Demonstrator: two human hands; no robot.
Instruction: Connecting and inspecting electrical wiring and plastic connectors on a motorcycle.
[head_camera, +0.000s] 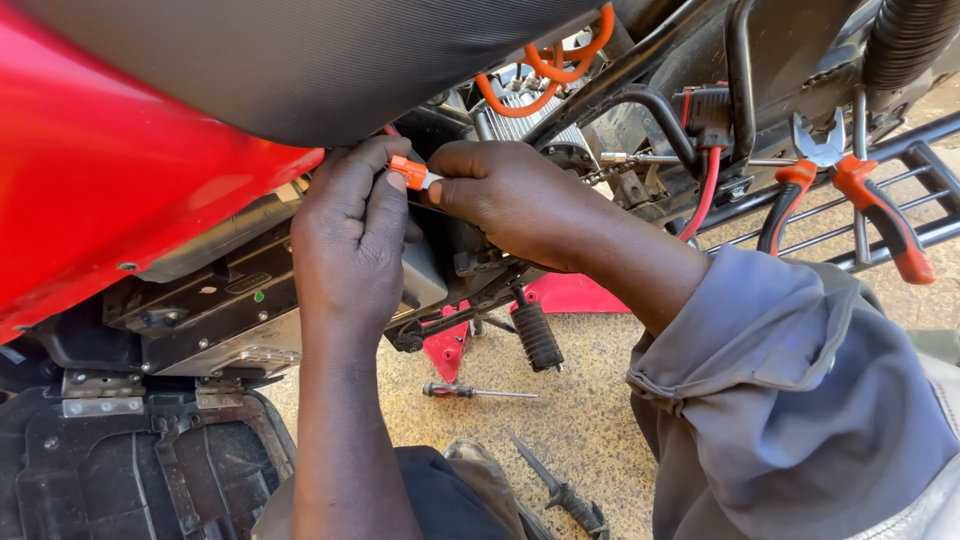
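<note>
Orange connector (408, 172) sits pinched between left hand (350, 245) and right hand (510, 195) fingers; screwdriver (465, 391) lies at six o'clock on the floor (585, 420).

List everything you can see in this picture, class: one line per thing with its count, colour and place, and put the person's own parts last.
Body panel: one, red, upper left.
Seat: one, black, along the top.
Connector: one, orange, pinched between both hands.
Coiled cables: several, orange, top centre.
Cable: one, red, right of centre.
Pliers: one pair, orange and black handles, hung on the frame at right.
Footpeg: one, black, centre.
Screwdriver: one, red and black handle, on the ground.
Knife-like tool: one, dark, on the ground at the bottom.
Sleeve: one, grey-blue, lower right.
Left hand: fingers on the connector.
Right hand: fingers on the connector.
</note>
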